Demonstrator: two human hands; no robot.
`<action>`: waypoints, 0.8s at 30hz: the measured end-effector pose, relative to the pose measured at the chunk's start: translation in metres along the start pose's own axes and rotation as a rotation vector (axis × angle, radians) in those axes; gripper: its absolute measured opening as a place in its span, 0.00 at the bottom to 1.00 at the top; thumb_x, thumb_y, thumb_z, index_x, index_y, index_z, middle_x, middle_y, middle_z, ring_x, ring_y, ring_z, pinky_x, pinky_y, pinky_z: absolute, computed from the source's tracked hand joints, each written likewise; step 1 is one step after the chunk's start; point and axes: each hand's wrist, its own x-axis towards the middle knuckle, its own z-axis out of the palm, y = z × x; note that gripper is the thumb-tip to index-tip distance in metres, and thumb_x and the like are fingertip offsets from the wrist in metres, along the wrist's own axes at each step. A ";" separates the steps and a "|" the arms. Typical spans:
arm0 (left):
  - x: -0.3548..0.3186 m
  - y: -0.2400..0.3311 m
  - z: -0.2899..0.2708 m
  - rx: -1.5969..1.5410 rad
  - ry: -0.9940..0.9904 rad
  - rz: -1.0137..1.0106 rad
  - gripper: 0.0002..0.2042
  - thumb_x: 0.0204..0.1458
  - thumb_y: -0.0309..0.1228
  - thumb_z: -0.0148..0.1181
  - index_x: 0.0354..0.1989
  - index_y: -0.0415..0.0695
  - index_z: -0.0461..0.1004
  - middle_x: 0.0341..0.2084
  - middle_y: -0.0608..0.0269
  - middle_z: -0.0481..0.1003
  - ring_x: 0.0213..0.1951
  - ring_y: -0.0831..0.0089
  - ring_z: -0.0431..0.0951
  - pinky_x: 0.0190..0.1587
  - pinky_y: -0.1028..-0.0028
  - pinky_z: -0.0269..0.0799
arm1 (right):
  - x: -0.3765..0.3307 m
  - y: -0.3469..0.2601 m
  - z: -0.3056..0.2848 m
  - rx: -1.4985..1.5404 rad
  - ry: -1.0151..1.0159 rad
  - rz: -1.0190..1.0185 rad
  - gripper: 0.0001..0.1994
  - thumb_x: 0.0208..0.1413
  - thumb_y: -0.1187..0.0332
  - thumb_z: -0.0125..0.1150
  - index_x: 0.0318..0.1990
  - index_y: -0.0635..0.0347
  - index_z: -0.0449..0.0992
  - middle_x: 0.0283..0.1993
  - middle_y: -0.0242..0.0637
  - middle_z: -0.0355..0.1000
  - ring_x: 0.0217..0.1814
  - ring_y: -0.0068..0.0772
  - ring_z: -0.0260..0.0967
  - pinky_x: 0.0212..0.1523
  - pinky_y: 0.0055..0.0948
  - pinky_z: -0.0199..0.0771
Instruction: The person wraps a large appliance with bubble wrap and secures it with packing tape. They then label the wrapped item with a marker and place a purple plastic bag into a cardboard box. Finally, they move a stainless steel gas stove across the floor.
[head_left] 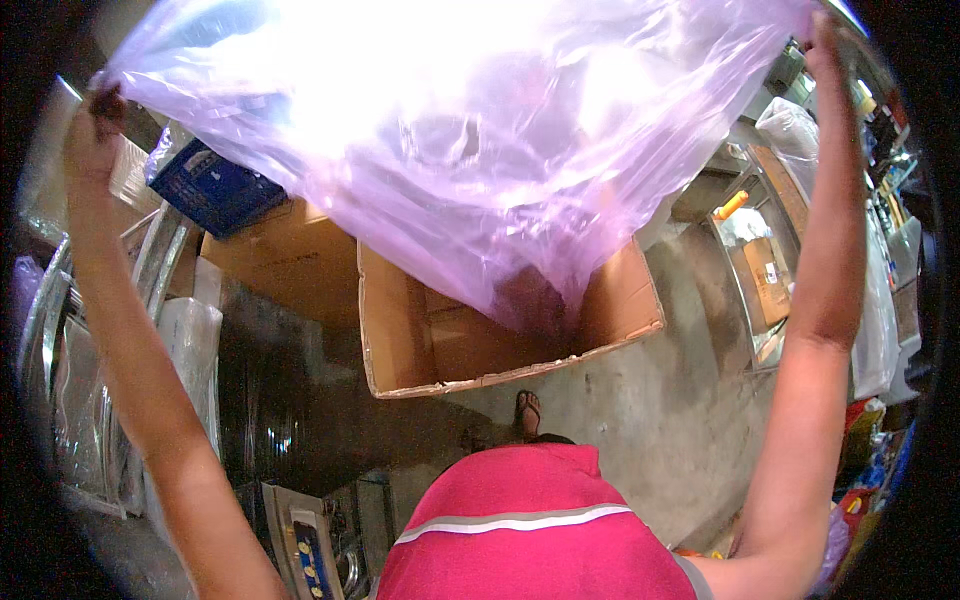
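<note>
Both my arms are raised and spread wide, stretching a large translucent purple plastic bag (480,190) between them. My left hand (97,125), at the far left, is closed on one corner of it. At the far upper right, my right hand (823,48) grips the opposite corner. The sheet sags in the middle and narrows downward. Its lower tip hangs inside an open cardboard box (400,320) standing in front of me. Strong light shining through the plastic washes out its upper part, and the bag hides the box's far side.
Left of the box lie a brown carton (285,255) and a blue crate (215,188). Plastic-wrapped metal pieces (185,350) stand along the left. On the right is a tray-like frame (765,270) with a yellow-handled tool (731,206). The floor (640,440) is grey concrete.
</note>
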 end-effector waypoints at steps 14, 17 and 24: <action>-0.469 -0.161 0.040 -0.495 0.654 -0.943 0.10 0.58 0.37 0.59 0.41 0.45 0.78 0.31 0.67 0.79 0.32 0.71 0.79 0.36 0.67 0.80 | -0.378 0.207 -0.122 0.596 -0.332 1.219 0.20 0.55 0.56 0.65 0.49 0.60 0.80 0.47 0.41 0.80 0.49 0.42 0.76 0.58 0.45 0.75; -0.532 -0.212 0.043 -0.699 0.389 -1.199 0.13 0.64 0.44 0.62 0.45 0.47 0.78 0.31 0.70 0.80 0.30 0.79 0.79 0.25 0.77 0.74 | -0.451 0.271 -0.115 -0.123 -0.268 0.993 0.25 0.54 0.51 0.74 0.46 0.65 0.82 0.43 0.42 0.83 0.43 0.42 0.79 0.50 0.46 0.77; -0.620 -0.270 0.063 -0.182 0.451 -1.207 0.23 0.68 0.47 0.55 0.63 0.43 0.73 0.51 0.59 0.79 0.52 0.65 0.79 0.51 0.55 0.76 | -0.604 0.365 -0.115 -0.751 -0.476 0.757 0.25 0.61 0.48 0.64 0.54 0.61 0.81 0.53 0.57 0.81 0.54 0.61 0.79 0.53 0.52 0.77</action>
